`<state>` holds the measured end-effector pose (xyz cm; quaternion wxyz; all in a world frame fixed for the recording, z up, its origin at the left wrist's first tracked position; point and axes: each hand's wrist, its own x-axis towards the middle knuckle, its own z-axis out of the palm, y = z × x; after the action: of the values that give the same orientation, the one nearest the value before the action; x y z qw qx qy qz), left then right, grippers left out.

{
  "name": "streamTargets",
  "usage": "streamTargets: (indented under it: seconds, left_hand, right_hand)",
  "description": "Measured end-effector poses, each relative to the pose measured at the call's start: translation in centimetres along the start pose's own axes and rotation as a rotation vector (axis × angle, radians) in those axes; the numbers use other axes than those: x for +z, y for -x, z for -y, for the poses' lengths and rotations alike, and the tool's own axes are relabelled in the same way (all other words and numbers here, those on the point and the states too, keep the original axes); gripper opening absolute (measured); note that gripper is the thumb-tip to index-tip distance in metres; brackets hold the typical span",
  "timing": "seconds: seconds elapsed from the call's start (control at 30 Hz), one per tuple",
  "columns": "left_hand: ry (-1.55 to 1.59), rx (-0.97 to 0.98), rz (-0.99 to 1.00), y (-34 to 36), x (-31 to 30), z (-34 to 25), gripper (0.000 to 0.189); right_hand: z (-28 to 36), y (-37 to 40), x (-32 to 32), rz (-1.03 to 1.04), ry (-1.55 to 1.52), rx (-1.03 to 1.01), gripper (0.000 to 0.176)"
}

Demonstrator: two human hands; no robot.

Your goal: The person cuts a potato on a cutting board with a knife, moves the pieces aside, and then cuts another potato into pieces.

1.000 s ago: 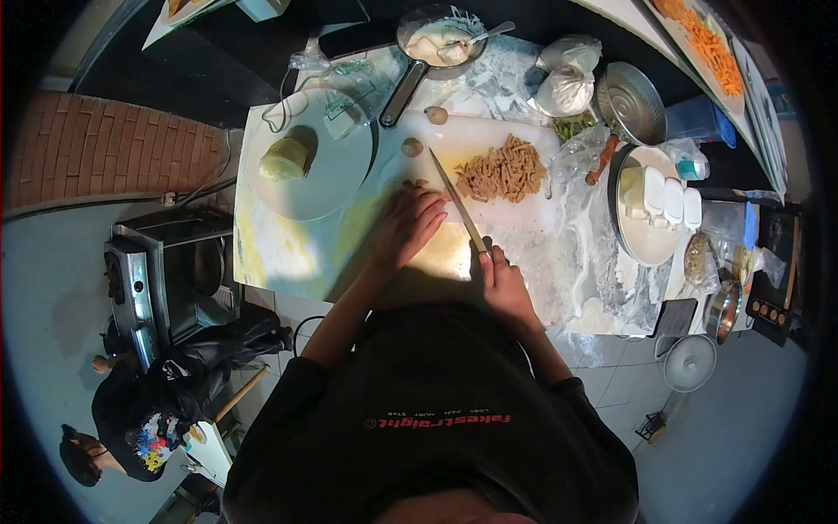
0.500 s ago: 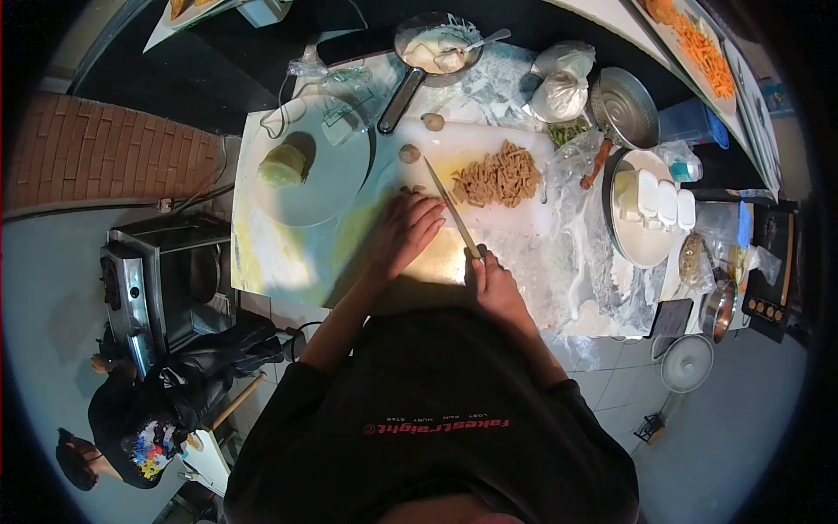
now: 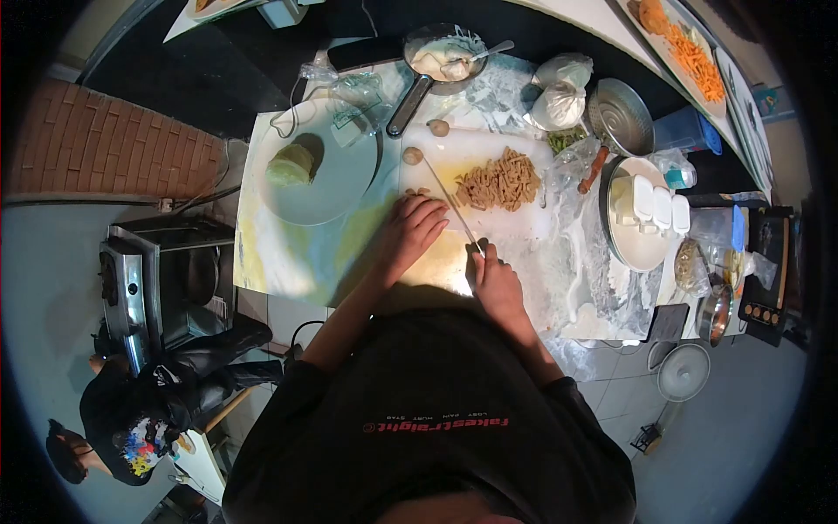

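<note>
My right hand (image 3: 496, 278) is closed around the handle of a kitchen knife (image 3: 451, 203), whose blade points up and left across the white cutting board (image 3: 476, 145). The fingers of my left hand (image 3: 414, 234) are bent and close together, pressing on brown strips of food (image 3: 418, 191) that show just past the fingertips; most of what lies under them is hidden. The blade passes just right of those fingers. Beyond it lies a heap of cut brown strips (image 3: 499, 182). Two small roundish pieces, one pale brown (image 3: 413, 156) and one (image 3: 438, 127) farther back, rest near the board's left side.
On the left is a large plate (image 3: 340, 196) with a pale green cabbage piece (image 3: 290, 165). A pan (image 3: 407, 106) of white mixture stands behind. To the right are a metal pot (image 3: 621, 118) and a tray (image 3: 644, 253) with white-lidded containers. A co-worker (image 3: 131, 410) is at lower left.
The knife blade has turned and now looks thinner, nearly edge-on. My right hand has rotated slightly with it, and my left hand stays on the brown strips. The view has shifted a little.
</note>
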<state>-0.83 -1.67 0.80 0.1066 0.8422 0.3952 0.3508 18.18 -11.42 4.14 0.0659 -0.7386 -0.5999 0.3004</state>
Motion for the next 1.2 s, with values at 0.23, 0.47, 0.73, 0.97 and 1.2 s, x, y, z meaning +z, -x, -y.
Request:
streamTargets:
  seconds: [0.23,0.47,0.73,0.97,1.2]
  left_hand:
    - [-0.019,-0.042,-0.030,-1.3,1.1,0.1,0.010]
    - [-0.026,-0.089,-0.025,-1.8,1.0,0.1,0.012]
    - [0.066,-0.179,-0.024,-1.5,1.1,-0.2,0.019]
    - [0.091,-0.225,-0.035,-1.4,1.3,-0.2,0.020]
    - [0.081,-0.262,-0.037,-1.2,1.4,-0.4,0.018]
  right_hand:
    - [-0.5,1.4,-0.9,-0.052,-0.044,-0.006,0.038]
    - [-0.2,2.2,-1.1,-0.033,-0.122,0.049,0.038]
    - [-0.4,2.4,-0.3,0.002,-0.190,0.065,0.041]
    - [0.2,2.5,-0.7,0.001,-0.207,0.060,0.042]
    - [0.4,2.1,-0.5,0.026,-0.237,0.046,0.041]
